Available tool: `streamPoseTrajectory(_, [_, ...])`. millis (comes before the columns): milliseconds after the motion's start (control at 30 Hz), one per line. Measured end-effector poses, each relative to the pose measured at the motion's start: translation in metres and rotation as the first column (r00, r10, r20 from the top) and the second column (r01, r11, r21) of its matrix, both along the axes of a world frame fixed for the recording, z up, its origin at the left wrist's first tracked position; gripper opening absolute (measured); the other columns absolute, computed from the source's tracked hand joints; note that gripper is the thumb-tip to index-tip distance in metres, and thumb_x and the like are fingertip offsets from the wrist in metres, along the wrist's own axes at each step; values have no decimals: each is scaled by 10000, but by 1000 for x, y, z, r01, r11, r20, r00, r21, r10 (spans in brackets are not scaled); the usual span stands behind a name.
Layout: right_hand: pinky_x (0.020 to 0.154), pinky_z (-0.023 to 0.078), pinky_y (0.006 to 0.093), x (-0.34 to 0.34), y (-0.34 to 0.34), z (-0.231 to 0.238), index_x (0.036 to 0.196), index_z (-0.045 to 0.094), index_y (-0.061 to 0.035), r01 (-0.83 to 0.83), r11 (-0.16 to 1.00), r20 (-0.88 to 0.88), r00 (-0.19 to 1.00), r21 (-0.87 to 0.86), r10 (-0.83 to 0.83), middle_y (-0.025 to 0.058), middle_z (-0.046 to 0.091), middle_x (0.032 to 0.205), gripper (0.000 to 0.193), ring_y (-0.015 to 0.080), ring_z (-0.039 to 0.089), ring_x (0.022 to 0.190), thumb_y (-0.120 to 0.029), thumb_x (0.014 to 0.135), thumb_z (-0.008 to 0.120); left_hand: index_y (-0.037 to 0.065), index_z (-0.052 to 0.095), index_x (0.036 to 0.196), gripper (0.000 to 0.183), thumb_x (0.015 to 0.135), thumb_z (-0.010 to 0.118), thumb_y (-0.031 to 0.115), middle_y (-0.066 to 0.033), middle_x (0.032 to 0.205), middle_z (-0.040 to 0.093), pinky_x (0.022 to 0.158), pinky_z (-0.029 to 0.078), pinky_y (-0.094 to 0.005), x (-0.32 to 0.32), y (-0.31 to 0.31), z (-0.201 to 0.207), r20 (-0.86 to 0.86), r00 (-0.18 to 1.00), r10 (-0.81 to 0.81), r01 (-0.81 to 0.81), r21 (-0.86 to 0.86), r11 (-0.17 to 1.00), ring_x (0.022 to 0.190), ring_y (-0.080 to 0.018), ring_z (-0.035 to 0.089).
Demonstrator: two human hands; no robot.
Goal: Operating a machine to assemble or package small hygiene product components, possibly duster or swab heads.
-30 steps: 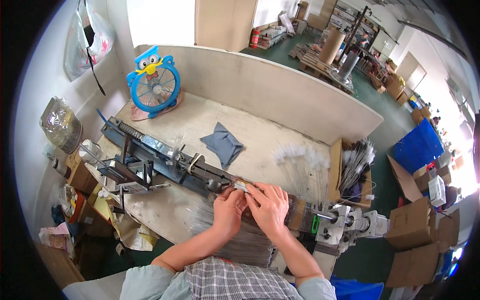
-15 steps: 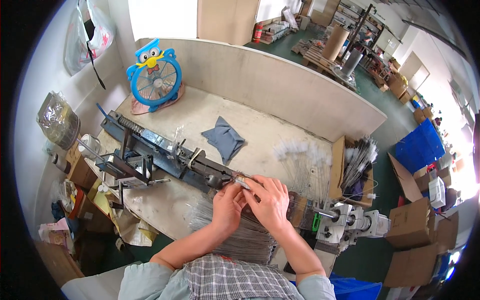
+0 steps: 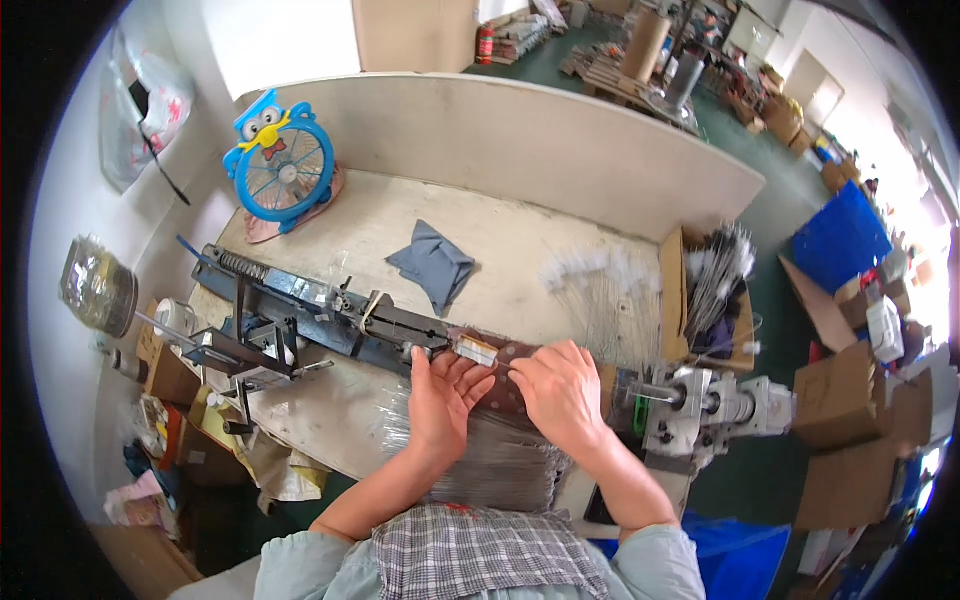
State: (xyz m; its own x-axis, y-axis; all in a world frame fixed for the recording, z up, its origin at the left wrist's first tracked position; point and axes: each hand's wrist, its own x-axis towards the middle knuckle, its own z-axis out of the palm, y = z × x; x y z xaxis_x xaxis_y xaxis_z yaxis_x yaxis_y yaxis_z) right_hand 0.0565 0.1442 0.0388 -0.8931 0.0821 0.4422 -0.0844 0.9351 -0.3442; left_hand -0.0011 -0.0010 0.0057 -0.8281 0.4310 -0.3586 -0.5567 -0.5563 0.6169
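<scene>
My left hand [image 3: 440, 405] lies palm up with its fingers loosely spread, beside the end of a long dark metal fixture [image 3: 330, 312]. Just past its fingertips is a small white and orange block [image 3: 476, 349], set on a brown spotted strip [image 3: 505, 393]. To the right, my right hand [image 3: 563, 397] is closed in a pinch over that strip; whatever it may hold is too small to make out. Below both hands, in front of my checked apron, lies a thick bundle of thin grey wires [image 3: 495, 462].
A grey clamping machine [image 3: 700, 412] stands at the table's right end. White-tipped wires [image 3: 605, 280] lie near a cardboard box [image 3: 675, 300] of more wires. Toward the back are a grey cloth [image 3: 433, 265] and a blue toy-shaped fan [image 3: 287, 170]. A low partition [image 3: 540, 135] edges the table.
My hands were together at the fixture's end. Now they are apart: the left has opened palm up, the right has drawn to the right, and the white and orange block shows more fully.
</scene>
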Motion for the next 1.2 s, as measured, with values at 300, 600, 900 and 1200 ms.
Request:
streamPoseTrajectory(300, [673, 483, 338, 37, 15, 4, 858, 672, -62, 3, 963, -6, 1000, -271, -5, 82, 655, 802, 123, 252, 602, 768, -136, 760, 667, -5, 356, 1318, 588, 953, 355, 456, -152, 1289, 461, 932, 415, -374, 15, -11, -11, -55, 989, -139, 115, -310, 944, 1171, -251, 477])
streamPoseTrajectory(600, [657, 487, 369, 72, 25, -38, 850, 675, -102, 21, 982, 564, 821, -187, 89, 39, 615, 846, 168, 252, 613, 787, -242, 811, 590, 73, 558, 1089, 354, 845, 624, 320, -62, 973, 626, 674, 488, -253, -39, -227, -91, 100, 791, 604, -565, -261, 783, 818, -160, 598])
streamPoseTrajectory(900, [650, 482, 379, 70, 25, -25, 836, 653, -103, -29, 995, 511, 856, -99, 76, 56, 606, 821, 129, 270, 604, 766, -200, 827, 568, 61, 603, 953, 404, 793, 679, 425, 2, 880, 637, 659, 442, -215, -89, -385, -123, -123, 511, 851, -783, -476, 401, 798, -101, 587])
streamPoseTrajectory(1200, [651, 483, 410, 73, 27, -21, 919, 621, -96, 54, 991, 541, 841, -123, 21, 94, 601, 827, 115, 308, 601, 759, -160, 834, 576, 44, 530, 1070, 260, 911, 518, 250, -84, 1047, 601, 932, 452, -366, -28, -216, -136, 102, 917, 386, -383, -46, 923, 1006, -200, 570])
